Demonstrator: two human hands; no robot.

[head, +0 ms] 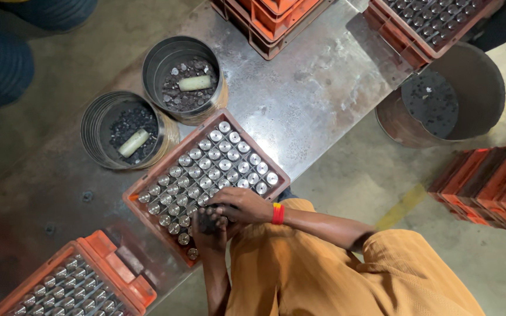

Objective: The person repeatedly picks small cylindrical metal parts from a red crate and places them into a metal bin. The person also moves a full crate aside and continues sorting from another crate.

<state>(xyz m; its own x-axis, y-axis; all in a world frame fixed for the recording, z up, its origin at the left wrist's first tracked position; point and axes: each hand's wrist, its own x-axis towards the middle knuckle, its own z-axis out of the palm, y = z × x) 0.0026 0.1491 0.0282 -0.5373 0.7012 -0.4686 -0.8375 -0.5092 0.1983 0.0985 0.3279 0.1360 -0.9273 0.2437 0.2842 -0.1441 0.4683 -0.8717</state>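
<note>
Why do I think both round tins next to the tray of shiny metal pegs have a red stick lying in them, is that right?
Not quite. The sticks are pale cream, not red. The head view shows one lying in the nearer tin and one in the farther tin, on top of small dark pieces. Both tins do sit beside the tray of shiny pegs, where both hands are.

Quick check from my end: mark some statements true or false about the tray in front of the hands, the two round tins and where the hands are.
1. Both hands, left hand and right hand, meet at the near edge of the orange tray. True.
2. The tray holds rows of shiny metal cylinders. True.
3. The two round tins are empty. False: each holds dark small pieces and one pale stick.
4. The right wrist is bare. False: it wears a red and yellow band.
5. The tray sits on the floor. False: it rests on a metal table.
</note>
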